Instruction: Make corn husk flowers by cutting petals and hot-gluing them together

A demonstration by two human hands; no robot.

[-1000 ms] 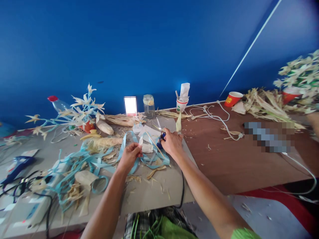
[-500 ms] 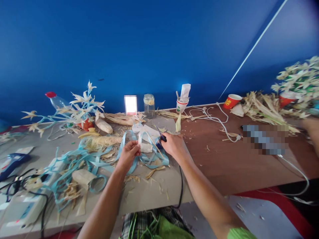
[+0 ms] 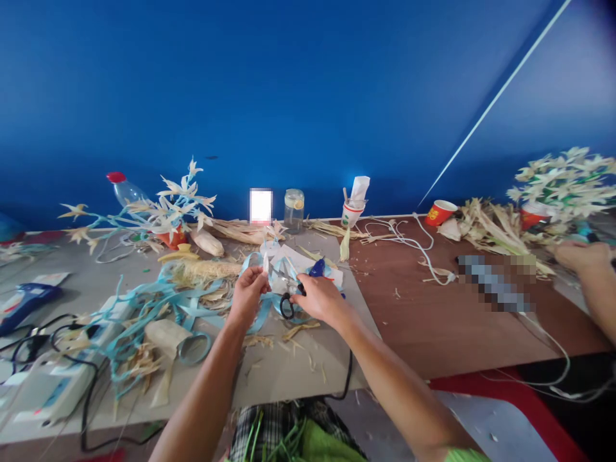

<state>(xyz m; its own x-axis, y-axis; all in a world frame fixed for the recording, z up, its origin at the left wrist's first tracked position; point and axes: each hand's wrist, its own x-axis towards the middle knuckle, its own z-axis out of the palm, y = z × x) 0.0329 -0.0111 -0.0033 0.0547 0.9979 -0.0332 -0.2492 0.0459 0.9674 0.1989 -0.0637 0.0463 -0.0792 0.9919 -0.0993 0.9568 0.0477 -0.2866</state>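
My left hand (image 3: 250, 292) is closed in a pinch on a small pale strip (image 3: 266, 262), which stands up from the fingertips; its material is hard to tell. My right hand (image 3: 321, 296) grips a pair of scissors (image 3: 287, 308) by its black handles, one loop hanging below the fingers. The blades point toward the left hand and are partly hidden. Light blue ribbon (image 3: 260, 319) loops on the table beneath both hands. Behind the right hand lies a blue object (image 3: 317, 267) beside a white sheet (image 3: 294, 256).
Husk flowers on blue stems (image 3: 180, 202) stand at the left, near tangled ribbon (image 3: 129, 333) and a power strip (image 3: 72, 385). Along the wall are a glass jar (image 3: 294, 210) and a paper cup (image 3: 353, 213). Another person's hand (image 3: 575, 255) works at the far right.
My right hand has turned the scissors, so a handle loop now hangs at its left side. The blue object behind it has come into view. The whole view has shifted slightly.
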